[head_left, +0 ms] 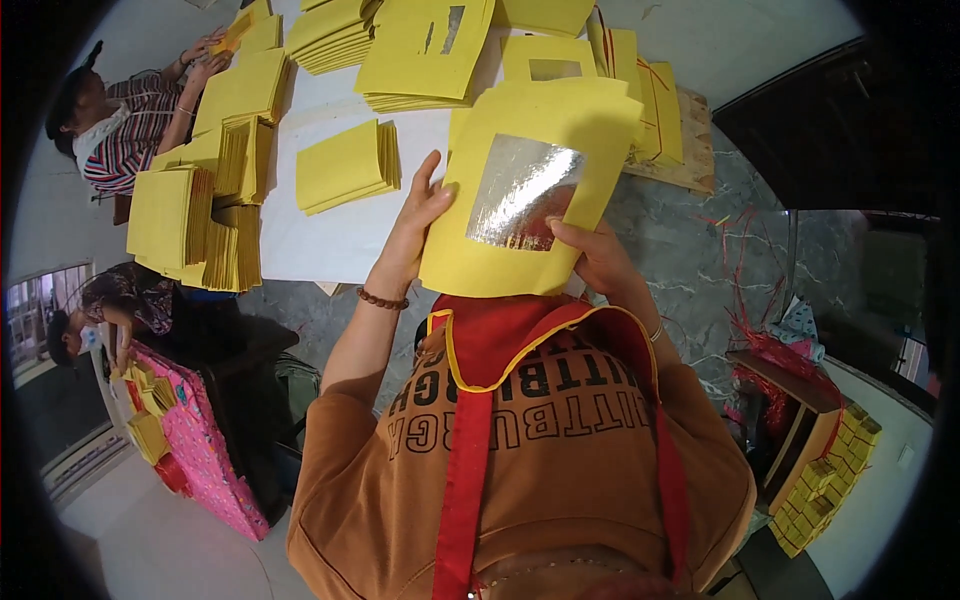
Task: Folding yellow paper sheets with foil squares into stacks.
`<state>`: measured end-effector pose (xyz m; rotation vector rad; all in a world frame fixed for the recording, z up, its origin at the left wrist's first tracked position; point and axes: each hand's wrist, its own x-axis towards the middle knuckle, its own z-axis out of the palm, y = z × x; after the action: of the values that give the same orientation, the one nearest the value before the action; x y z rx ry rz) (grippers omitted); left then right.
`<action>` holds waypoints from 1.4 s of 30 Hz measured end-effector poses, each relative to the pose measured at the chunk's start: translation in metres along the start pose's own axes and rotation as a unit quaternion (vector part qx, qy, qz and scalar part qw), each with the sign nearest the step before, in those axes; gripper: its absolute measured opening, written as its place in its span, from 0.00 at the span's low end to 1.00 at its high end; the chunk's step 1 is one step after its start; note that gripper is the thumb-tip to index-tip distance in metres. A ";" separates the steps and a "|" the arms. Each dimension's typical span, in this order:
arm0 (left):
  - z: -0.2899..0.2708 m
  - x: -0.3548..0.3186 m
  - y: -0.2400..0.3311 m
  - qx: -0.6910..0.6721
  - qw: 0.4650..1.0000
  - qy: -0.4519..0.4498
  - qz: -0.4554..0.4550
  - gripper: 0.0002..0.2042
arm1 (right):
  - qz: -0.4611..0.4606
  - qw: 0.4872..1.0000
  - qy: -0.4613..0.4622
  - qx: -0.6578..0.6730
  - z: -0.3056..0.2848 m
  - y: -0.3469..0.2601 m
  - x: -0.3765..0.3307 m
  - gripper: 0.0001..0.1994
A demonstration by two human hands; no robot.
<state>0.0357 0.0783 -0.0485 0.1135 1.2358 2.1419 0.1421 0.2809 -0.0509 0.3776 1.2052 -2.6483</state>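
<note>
In front of my chest I hold a sheaf of yellow paper sheets (545, 115), tilted, with a silver foil square (527, 190) on its top sheet. My left hand (420, 215) is at its left edge, thumb against the paper and one finger pointing upward past the side. My right hand (602, 258) grips the lower right corner, thumb lying on the foil; its other fingers are hidden behind the paper. On the white table (340, 240), left of my left hand, lies a folded yellow paper bundle (345, 167).
Yellow paper stacks line the table's left edge (240, 95) and far side (425, 50). More bundles with red ties (655, 110) rest on a wooden board (697, 145) at right. Two people sit at left, one by a pink-covered table (215, 440). Red strings (770, 370) hang at right.
</note>
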 end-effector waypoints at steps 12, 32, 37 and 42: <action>0.002 -0.009 0.032 0.122 0.986 -0.105 -0.051 0.23 | -0.046 0.999 0.012 -0.018 -0.019 0.008 0.004 0.13; 0.025 0.006 0.120 0.555 0.784 -0.244 0.133 0.36 | -0.242 0.950 0.054 -0.191 -0.046 -0.049 0.022 0.16; -0.031 0.012 0.075 0.311 0.920 -0.141 0.193 0.49 | -0.260 0.948 0.086 -0.163 -0.048 -0.037 0.023 0.16; -0.018 0.012 0.043 0.260 0.950 -0.089 0.146 0.45 | -0.270 0.944 0.090 -0.166 -0.050 -0.030 0.026 0.16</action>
<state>-0.0020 0.0573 -0.0269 0.7405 1.7270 1.9298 0.1157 0.3364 -0.0696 0.2599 2.0290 -2.7948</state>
